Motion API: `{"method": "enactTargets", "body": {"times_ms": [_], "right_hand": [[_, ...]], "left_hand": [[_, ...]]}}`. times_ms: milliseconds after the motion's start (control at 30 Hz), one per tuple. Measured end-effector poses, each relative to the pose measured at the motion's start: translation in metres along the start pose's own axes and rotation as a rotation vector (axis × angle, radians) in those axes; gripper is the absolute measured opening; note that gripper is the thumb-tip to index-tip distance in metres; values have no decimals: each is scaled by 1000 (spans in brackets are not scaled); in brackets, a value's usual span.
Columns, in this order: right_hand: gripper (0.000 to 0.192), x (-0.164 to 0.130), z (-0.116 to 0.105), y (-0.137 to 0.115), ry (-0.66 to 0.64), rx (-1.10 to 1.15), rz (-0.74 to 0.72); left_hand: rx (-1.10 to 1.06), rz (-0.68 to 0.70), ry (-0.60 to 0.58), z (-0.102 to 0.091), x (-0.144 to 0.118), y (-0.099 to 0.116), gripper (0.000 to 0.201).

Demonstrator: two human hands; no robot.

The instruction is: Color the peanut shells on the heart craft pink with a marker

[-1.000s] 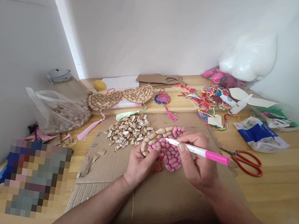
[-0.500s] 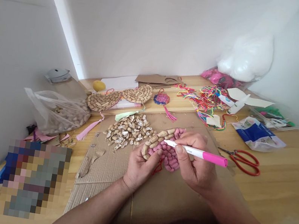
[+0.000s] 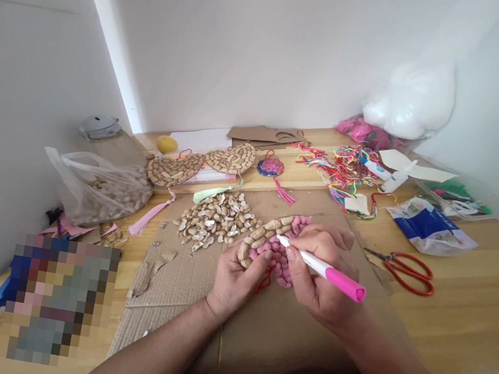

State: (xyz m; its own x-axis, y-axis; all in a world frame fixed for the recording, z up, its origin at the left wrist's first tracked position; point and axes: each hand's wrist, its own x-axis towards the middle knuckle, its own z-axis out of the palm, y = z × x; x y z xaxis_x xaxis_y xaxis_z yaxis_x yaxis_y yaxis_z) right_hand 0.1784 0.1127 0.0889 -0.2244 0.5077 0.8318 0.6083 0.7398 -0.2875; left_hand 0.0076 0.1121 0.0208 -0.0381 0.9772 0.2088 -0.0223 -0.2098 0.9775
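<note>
My left hand (image 3: 236,280) grips the lower left edge of a round piece made of peanut shells (image 3: 269,241), partly coloured pink and partly still tan. My right hand (image 3: 323,276) holds a white marker with a pink cap (image 3: 326,271), its tip touching the shells near the piece's top. A red loop of string hangs below the piece between my hands. Both hands rest over a sheet of brown cardboard (image 3: 283,327).
A heap of loose peanut shells (image 3: 215,219) lies left of the piece. Further left is a clear bag of peanuts (image 3: 100,191). Two finished shell discs (image 3: 200,163), coloured threads (image 3: 346,168), red scissors (image 3: 403,270) and a blue and white packet (image 3: 429,227) sit on the wooden table.
The marker has tilted so its pink end points lower and nearer to me, and its tip has shifted slightly along the shells. My left hand has stayed on the piece.
</note>
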Motion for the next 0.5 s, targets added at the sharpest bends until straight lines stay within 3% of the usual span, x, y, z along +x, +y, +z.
{"method": "enactTargets", "body": {"times_ms": [133, 233, 367, 500], "right_hand": [[9, -5, 3, 5, 54, 207, 206], [6, -7, 3, 12, 136, 352, 347], [9, -6, 4, 22, 219, 370, 451], [16, -7, 8, 33, 255, 414, 483]], "left_hand": [[-73, -58, -35, 1, 3, 1, 28], [-208, -180, -24, 3, 7, 2, 36], [-432, -372, 34, 2, 12, 0, 36], [-509, -451, 91, 0, 15, -4, 32]]}}
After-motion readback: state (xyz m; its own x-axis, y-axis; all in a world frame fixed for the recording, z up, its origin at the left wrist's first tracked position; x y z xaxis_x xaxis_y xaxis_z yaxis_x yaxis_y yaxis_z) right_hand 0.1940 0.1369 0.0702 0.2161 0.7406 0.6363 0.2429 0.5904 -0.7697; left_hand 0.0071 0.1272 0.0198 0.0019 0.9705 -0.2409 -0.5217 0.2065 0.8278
